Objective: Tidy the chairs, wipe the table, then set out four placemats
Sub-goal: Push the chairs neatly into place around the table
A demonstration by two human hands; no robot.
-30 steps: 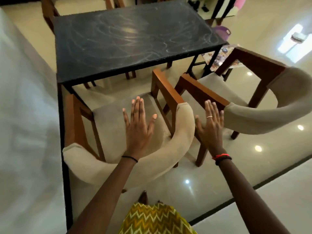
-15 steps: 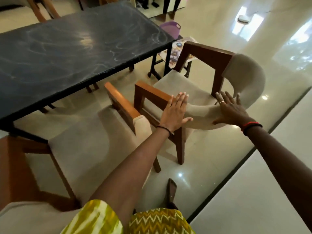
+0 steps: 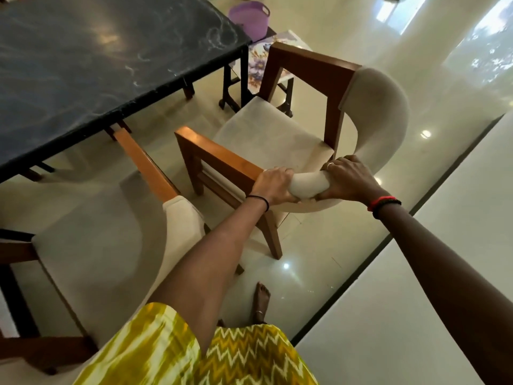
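While both arms reach forward, the scene is ordered here from largest element to smallest. Glossy cream floor fills the right and far side. Dark marbled desk occupies the far left, its top bare and streaked. Near-left chair, cream seat with wooden arm, stands just beside the desk's near edge. Right chair, cream-upholstered with a curved padded backrest and brown wooden frame, stands off the desk's right corner, angled away from it. Lilac tub sits on the floor at the far end, next to a floral-topped stool partly hidden behind the right chair. Left hand is curled tightly around the backrest where the padding meets the wooden arm. Right hand, wearing a ring, is wrapped around the same padded backrest just to the right, fingers over the top.
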